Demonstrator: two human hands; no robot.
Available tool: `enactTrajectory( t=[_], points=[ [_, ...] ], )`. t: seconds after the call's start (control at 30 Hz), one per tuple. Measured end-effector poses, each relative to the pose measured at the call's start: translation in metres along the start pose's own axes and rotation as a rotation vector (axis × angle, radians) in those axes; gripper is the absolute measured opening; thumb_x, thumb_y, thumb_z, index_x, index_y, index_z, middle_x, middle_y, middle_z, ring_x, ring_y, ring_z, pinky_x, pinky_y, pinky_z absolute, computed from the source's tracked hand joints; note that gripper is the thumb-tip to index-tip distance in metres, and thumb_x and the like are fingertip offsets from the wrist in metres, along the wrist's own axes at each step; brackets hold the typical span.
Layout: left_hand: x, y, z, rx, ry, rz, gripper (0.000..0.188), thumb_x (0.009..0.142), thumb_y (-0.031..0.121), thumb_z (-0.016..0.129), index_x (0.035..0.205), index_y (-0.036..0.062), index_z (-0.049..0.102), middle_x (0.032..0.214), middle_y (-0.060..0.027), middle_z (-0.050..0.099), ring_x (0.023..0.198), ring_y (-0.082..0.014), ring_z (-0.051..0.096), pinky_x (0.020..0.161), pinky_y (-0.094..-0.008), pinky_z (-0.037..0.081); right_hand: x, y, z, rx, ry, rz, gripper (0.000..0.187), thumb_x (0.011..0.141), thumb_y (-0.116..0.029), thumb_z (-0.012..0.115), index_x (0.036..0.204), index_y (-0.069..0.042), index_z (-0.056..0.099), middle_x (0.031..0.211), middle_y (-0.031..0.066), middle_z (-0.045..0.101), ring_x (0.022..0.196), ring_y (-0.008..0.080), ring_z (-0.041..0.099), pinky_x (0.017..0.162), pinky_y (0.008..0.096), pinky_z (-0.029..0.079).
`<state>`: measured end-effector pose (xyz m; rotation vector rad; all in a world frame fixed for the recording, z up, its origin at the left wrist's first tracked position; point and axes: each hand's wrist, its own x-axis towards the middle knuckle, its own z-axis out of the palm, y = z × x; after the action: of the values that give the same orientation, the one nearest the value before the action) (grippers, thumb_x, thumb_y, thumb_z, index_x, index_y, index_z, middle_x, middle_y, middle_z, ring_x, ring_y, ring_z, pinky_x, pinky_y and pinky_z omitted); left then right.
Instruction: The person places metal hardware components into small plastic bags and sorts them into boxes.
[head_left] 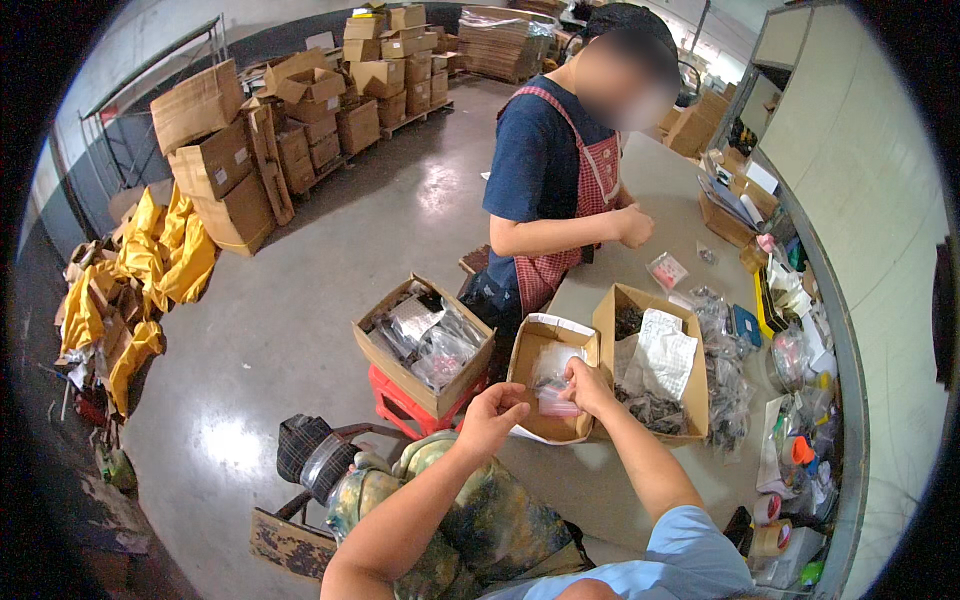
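A shallow cardboard box (527,352) with a whitish rim stands before me on the table, holding small clear plastic bags (553,366), some with a pink strip. My right hand (588,388) reaches over its right side, fingertips pinched at the edge of a clear bag. By the box's left wall is my left hand (488,422), its fingers bent and its thumb apart, with nothing visible between them. To the right, a larger carton (703,385) contains dark small parts in bags under a crumpled white sheet (662,352).
An open carton of bagged parts (425,345) rests on a red stool (385,395) at left. Across the table stands a co-worker in a checked apron (600,175), hands together. Loose bags (727,380), tape rolls (770,540) and clutter line the right. Stacked cartons (300,130) stand behind.
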<state>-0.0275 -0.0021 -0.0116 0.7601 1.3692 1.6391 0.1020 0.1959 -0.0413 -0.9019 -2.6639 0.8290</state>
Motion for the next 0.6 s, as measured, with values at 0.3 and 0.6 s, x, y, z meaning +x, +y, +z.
enactTrajectory(
  t=[0.3, 0.6],
  points=[
    [0.001, -0.006, -0.002, 0.283, 0.037, 0.086, 0.034, 0.081, 0.012, 0.067, 0.111, 0.0014, 0.056, 0.084, -0.0037, 0.059, 0.079, -0.0153, 0.055, 0.072, -0.0276, 0.045, -0.010, -0.010, -0.016, 0.230, -0.012, -0.031, 0.028, 0.078, 0.004, 0.061, 0.102, -0.003, 0.049, 0.078, 0.0093, 0.063, 0.075, 0.0178, 0.063, 0.065, 0.0285, 0.049],
    [0.000, -0.002, 0.005, 0.802, -0.150, 0.483, 0.018, 0.077, 0.016, 0.065, 0.091, 0.0041, 0.066, 0.087, -0.0128, 0.065, 0.087, -0.0311, 0.060, 0.079, -0.0395, 0.046, -0.062, -0.099, -0.044, 0.187, -0.020, -0.397, 0.023, 0.078, 0.000, 0.062, 0.099, -0.003, 0.051, 0.083, 0.0101, 0.062, 0.078, 0.0206, 0.064, 0.067, 0.0307, 0.050]
  ],
)
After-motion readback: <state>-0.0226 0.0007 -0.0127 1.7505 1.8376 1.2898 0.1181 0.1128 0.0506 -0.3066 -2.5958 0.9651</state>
